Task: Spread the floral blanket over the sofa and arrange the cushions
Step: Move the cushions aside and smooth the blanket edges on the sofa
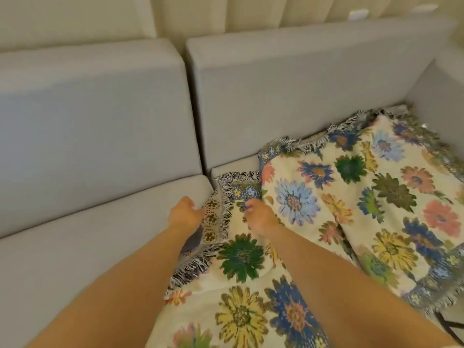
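Note:
A cream floral blanket [351,197] with blue, green, yellow and pink flowers and a fringed edge lies bunched and partly folded over the right seat of a grey sofa [88,247]. My left hand [184,213] sits at the blanket's folded-over left edge, fingers curled against the patterned border. My right hand [258,216] pinches the fringed blue border a little to the right. Both forearms reach in from below. No loose cushions are visible.
Two grey back cushions [95,116] stand upright against the wall, with a gap between them. The sofa's right armrest [442,96] borders the blanket. Cream curtains [251,13] hang behind. A dark cable [449,325] shows at the lower right.

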The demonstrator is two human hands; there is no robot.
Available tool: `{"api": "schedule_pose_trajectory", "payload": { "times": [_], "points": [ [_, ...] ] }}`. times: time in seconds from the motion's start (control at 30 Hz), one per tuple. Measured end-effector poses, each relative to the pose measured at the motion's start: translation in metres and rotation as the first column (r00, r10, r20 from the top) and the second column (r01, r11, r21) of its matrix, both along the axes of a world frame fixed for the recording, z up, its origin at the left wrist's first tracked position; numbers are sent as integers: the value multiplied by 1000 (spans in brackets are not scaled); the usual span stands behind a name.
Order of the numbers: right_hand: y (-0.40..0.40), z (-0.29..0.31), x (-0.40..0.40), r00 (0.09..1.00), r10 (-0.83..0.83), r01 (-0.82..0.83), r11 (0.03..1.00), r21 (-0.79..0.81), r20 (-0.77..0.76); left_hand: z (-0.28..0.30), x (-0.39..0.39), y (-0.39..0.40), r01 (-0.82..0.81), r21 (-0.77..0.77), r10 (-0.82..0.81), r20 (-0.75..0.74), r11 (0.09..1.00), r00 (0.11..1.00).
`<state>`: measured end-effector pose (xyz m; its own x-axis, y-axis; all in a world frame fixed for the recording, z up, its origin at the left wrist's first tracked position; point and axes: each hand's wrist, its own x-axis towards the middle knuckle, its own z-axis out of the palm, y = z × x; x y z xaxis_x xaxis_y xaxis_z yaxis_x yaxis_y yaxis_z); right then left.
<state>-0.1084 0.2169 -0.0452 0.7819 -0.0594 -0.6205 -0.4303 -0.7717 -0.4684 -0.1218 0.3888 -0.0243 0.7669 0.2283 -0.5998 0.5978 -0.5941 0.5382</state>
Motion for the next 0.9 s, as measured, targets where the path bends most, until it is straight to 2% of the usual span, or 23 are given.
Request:
{"api": "schedule_pose_trajectory", "payload": {
  "times": [0.17,0.27,0.4,0.5,0.6,0.67,0.73,0.8,0.9],
  "points": [
    [-42,-55,44,987,157,-158,987,-29,-33,-42,30,-51,-18,2,18,-57,1000,998],
    [-51,-82,75,972,232,-233,971,-48,-31,-71,49,-60,32,88,-25,-74,996,997],
    [-52,-115,92,943,325,-329,942,-67,-71,-108,61,-67,103,169,-74,-170,980,983],
    [-56,-143,101,933,356,-361,926,-112,-62,-134,66,-72,204,274,-147,-215,940,966],
    [-58,-153,122,918,392,-395,894,-209,-58,-144,72,-69,276,390,-226,-170,878,959],
    [-57,-157,132,932,351,-362,893,-268,-89,-141,75,-61,272,423,-242,-124,864,962],
    [-46,-156,133,921,381,-385,867,-317,-78,-136,76,-48,245,432,-236,-75,868,969],
    [-31,-150,131,910,413,-395,858,-329,-15,-128,77,-34,212,443,-222,-31,871,975],
    [13,-129,134,903,357,-323,931,-171,240,-117,77,7,63,473,-94,42,879,995]
  ]
}}
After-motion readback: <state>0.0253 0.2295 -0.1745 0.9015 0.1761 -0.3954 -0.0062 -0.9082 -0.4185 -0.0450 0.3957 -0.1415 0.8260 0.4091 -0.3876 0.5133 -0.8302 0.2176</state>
